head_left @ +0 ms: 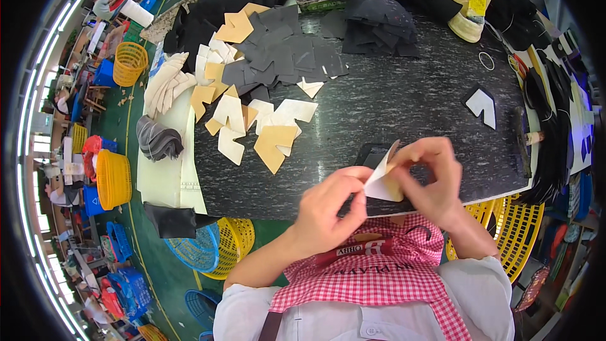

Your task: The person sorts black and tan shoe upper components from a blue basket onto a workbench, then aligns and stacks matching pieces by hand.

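Close to the table's near edge, both hands hold a small white cut piece (382, 189) with a tan side or layer showing by the right fingers. My left hand (329, 209) pinches its left corner between thumb and fingertips. On the other side, my right hand (434, 177) has thumb and fingers curled against its upper right edge. Just behind the piece, a dark cut piece (371, 153) lies on the table, partly covered. Farther left lie loose white notched pieces (231, 117) and tan ones (276, 144). A white notched piece on a dark one (483, 107) rests at the right.
The dark speckled table (353, 101) carries many black cut pieces (278, 44) and a black stack (379, 25) toward the back. White gloves (165, 85) and a dark cloth roll (159, 139) lie left. Yellow baskets (519, 233) stand below the near right edge.
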`<state>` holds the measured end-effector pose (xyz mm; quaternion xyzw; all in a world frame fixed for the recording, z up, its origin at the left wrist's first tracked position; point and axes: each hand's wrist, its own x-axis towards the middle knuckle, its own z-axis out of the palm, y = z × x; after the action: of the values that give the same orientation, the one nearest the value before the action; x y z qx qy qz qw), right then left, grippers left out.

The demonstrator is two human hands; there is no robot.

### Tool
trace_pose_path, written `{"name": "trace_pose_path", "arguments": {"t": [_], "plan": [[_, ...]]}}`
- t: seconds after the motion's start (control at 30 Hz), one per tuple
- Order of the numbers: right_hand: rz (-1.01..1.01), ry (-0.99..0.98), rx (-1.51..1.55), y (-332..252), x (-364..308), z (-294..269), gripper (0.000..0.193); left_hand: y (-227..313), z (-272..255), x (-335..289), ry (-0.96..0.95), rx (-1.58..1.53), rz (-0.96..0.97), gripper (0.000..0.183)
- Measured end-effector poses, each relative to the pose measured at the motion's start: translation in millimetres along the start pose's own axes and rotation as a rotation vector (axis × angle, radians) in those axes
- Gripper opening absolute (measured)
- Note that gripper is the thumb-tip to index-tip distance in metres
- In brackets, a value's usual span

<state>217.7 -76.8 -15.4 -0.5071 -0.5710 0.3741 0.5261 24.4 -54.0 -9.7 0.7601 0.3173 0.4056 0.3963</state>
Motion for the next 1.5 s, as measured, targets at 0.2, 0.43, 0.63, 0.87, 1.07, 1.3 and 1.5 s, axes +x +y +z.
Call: {"name": "trace_pose_path", "arguments": {"t": [0.2, 0.43, 0.63, 0.87, 1.07, 1.3, 1.5], "plan": [[-0.207, -0.288, -0.486, -13.4, -18.4, -55.7, 0.014, -11.7, -39.3, -22.1, 0.164, -0.019, -0.184, 0.009], [-0.33, -0.295, -0.238, -22.7, -41.9, -21.0, 0.031, 4.2, -25.8, -27.9, 0.06, 0.116, -0.024, 0.013], [0.016, -0.488, -0.175, -24.4, -48.8, -9.6, 0.049, 3.0, -14.5, -32.2, -0.087, -0.124, 0.039, 0.023], [-0.019, -0.051, -0.174, 5.2, -39.4, -8.8, 0.056, -4.8, 8.5, -15.1, -0.095, -0.176, -0.225, 0.057], [0.015, 0.008, -0.32, 16.4, -18.8, 0.0, 0.041, -15.4, 11.2, 10.5, -0.075, 0.013, -0.233, 0.054], [-0.168, -0.123, -0.56, 21.4, -1.7, 0.4, 0.033, -32.3, 15.6, 15.5, -0.159, 0.557, 0.138, 0.036], [-0.31, -0.359, -0.708, 11.5, 10.8, -18.1, 0.061, -39.3, -14.2, 7.1, 0.035, 0.483, 0.021, 0.023]]}}
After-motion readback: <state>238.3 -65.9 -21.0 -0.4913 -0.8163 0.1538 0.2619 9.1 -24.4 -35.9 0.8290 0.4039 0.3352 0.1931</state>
